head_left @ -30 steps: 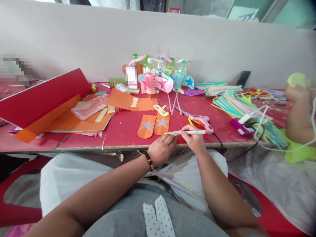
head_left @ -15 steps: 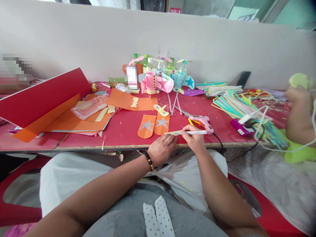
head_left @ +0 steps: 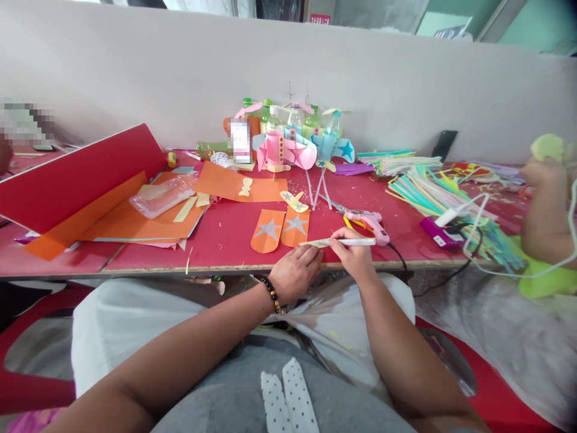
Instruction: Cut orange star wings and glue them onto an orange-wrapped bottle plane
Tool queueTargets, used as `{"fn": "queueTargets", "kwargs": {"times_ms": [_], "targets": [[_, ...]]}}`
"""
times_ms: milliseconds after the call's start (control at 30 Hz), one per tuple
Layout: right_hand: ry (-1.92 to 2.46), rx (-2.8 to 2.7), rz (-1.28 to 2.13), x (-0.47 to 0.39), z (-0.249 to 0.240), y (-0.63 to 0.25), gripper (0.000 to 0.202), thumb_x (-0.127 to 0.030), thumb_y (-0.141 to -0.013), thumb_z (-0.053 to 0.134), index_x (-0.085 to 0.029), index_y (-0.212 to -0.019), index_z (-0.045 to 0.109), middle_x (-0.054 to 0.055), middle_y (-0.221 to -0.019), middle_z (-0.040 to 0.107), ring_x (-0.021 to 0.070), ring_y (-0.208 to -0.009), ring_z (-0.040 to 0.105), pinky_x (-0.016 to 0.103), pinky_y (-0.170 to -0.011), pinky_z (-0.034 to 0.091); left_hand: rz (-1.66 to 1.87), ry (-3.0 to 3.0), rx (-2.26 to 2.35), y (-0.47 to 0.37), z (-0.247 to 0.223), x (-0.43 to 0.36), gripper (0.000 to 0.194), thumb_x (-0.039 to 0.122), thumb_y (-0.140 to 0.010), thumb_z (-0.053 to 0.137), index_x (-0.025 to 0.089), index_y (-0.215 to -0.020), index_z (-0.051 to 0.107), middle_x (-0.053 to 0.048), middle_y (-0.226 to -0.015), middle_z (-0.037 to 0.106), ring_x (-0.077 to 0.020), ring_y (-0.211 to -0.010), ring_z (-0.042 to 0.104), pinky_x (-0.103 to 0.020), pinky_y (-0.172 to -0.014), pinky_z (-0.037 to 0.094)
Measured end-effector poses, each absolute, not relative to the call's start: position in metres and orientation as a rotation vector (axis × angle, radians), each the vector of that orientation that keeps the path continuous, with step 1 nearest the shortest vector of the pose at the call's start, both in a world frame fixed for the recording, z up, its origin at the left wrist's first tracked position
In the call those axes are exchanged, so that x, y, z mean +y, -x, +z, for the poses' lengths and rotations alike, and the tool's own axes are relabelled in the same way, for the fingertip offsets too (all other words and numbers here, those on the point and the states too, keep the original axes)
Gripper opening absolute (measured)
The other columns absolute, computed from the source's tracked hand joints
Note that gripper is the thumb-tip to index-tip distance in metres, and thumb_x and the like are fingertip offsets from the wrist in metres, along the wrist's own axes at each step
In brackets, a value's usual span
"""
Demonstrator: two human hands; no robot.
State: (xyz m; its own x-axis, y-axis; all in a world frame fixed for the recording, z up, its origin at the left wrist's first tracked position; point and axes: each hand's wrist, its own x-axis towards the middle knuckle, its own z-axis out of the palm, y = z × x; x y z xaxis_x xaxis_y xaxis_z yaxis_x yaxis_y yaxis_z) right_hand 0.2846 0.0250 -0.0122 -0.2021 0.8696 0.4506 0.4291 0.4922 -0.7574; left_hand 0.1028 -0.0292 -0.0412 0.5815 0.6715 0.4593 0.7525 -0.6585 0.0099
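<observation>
My right hand (head_left: 354, 255) pinches a white pen (head_left: 363, 242), its shaft pointing left along the table's front edge. Just left of it, my left hand (head_left: 297, 267) lies with its fingers stretched over a small pale yellow paper piece (head_left: 319, 243), mostly hidden under the fingers. Beyond the left hand are two orange paper pieces with rounded ends, a left one (head_left: 264, 242) and a right one (head_left: 289, 236), each bearing a silver star. A yellow paper shape (head_left: 295, 202) with silver stars touches the top of the right one.
Decorated bottle airplanes (head_left: 274, 147) stand against the partition. A pink glue gun (head_left: 381, 228) and scissors (head_left: 336, 204) lie right of centre. Paper strips (head_left: 433, 189) and a purple power block (head_left: 439, 234) lie farther right. Orange sheets (head_left: 130, 222) and a clear bottle piece (head_left: 162, 195) are left. Another person's hand (head_left: 543, 171) is at far right.
My right hand and the pen have shifted very slightly left. My left hand stays in place. At far left, another person's arm has moved.
</observation>
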Motion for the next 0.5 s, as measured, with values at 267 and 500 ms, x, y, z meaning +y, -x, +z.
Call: {"fn": "queueTargets", "kwargs": {"times_ms": [267,500], "targets": [[1.105,-1.861,0.605,0.0254,-0.0126,-0.2842,0.009,-0.023,-0.083,0.056,-0.02,-0.074,0.056,-0.001,-0.065,0.057,0.0137,-0.06,0.052,0.026,-0.058,0.041,-0.631,2.609,-1.184,-0.1028,-0.041,-0.0294,0.038,0.027,-0.098,0.04,0.008,-0.131,0.047,-0.014,-0.124,0.055,-0.0261,-0.115,0.051,-0.041,-0.1,0.047],[1.065,-1.878,0.632,0.0249,-0.013,-0.2851,0.008,-0.022,-0.082,0.056,-0.02,-0.074,0.056,-0.002,-0.065,0.057,0.0133,-0.059,0.052,0.025,-0.057,0.041,-0.616,2.61,-1.176,-0.1028,-0.0391,-0.0292,0.04,0.027,-0.098,0.039,0.008,-0.132,0.045,-0.014,-0.124,0.055,-0.0259,-0.116,0.051,-0.04,-0.102,0.045]]}}
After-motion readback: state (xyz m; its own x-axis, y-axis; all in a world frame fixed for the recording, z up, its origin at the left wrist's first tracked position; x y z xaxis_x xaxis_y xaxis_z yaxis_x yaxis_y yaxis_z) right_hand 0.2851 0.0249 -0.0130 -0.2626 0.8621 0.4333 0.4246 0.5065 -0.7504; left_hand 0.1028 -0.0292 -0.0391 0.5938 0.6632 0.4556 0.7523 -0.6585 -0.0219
